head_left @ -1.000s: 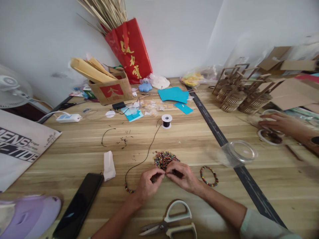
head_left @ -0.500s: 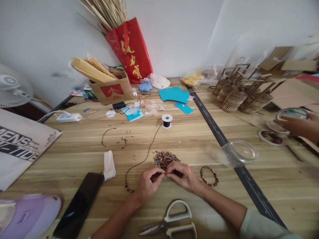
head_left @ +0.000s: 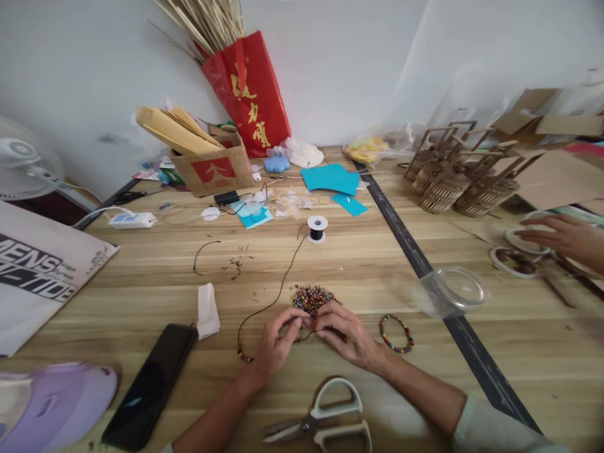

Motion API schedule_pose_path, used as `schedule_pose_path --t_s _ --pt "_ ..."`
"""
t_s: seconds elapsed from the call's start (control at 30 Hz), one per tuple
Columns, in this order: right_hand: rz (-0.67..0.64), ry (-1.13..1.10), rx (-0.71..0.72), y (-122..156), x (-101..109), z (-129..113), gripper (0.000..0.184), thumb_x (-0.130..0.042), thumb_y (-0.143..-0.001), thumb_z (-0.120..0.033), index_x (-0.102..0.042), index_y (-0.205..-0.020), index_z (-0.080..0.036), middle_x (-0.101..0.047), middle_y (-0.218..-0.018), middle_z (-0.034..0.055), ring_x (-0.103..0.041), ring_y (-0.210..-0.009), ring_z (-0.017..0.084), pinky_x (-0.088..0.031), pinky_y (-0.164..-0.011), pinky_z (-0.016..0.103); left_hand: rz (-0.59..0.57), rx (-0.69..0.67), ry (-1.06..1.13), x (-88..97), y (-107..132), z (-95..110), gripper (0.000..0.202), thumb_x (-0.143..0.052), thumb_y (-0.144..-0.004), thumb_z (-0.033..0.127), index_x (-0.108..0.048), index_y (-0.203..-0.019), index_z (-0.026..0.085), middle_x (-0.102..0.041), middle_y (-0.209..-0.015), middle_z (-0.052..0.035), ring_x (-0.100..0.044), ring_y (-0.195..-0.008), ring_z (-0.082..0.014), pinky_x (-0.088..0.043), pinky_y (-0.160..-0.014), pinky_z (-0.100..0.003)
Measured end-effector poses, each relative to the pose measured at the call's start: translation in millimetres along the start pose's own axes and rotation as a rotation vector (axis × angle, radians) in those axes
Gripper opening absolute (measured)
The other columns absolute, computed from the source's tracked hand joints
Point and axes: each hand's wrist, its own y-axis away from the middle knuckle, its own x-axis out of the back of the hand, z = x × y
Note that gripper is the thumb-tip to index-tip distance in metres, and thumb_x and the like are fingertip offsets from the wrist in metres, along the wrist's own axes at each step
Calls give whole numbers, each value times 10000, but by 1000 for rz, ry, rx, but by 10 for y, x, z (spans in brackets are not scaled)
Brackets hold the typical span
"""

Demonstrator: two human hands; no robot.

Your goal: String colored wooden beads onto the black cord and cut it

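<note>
A strand of small multicoloured beads (head_left: 245, 357) on black cord runs under my left hand (head_left: 276, 343). That hand's thumb and fingertips are pinched together, close to my right fingertips; the strand seems to pass through it. My right hand (head_left: 348, 335) is closed on the free end of the black cord (head_left: 309, 336), which bows between the hands with a few beads on it. Just beyond my fingertips lies a pile of loose beads (head_left: 311, 299). The cord leads back to a white spool (head_left: 317, 229). A beaded bracelet (head_left: 396, 334) rests right of my right hand.
Scissors (head_left: 314, 425) lie nearest me, with a black phone (head_left: 150, 387) and folded white paper (head_left: 207, 311) to the left. A clear plastic jar (head_left: 453, 290) is at the right. Another person's hand (head_left: 561, 236) is over round containers at the far right.
My fingertips have parted slightly, and a stretch of cord now shows below them, between my hands. The other person's hand at the far right has shifted a little.
</note>
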Motion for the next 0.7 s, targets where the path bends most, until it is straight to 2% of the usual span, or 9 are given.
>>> schedule_pose_path --t_s 0.3,0.53,0.7 --pt "29 39 15 -16 16 -45 99 -475 -955 -182 -570 -926 -189 -566 -928 79 -549 -858 175 -487 -768 305 -5 18 37 15 14 -19 198 -490 -889 258 -661 -915 162 -707 -856 -64 -645 -844 -190 -486 -781 -278" --pt "28 33 40 -1 -1 -10 84 -494 -950 -188 -578 -958 -191 -561 -938 81 -548 -872 179 -493 -767 307 -63 -61 -57 -25 -9 9 88 -665 -767 198 -703 -838 162 -715 -822 -50 -640 -768 -172 -502 -729 -255" --pt "12 54 51 0 -11 4 79 -499 -953 -190 -577 -955 -187 -580 -930 76 -548 -871 174 -488 -763 302 -37 -119 -107 -48 -20 -49 44 -662 -761 169 -690 -729 157 -690 -731 -42 -617 -707 -165 -479 -702 -260"
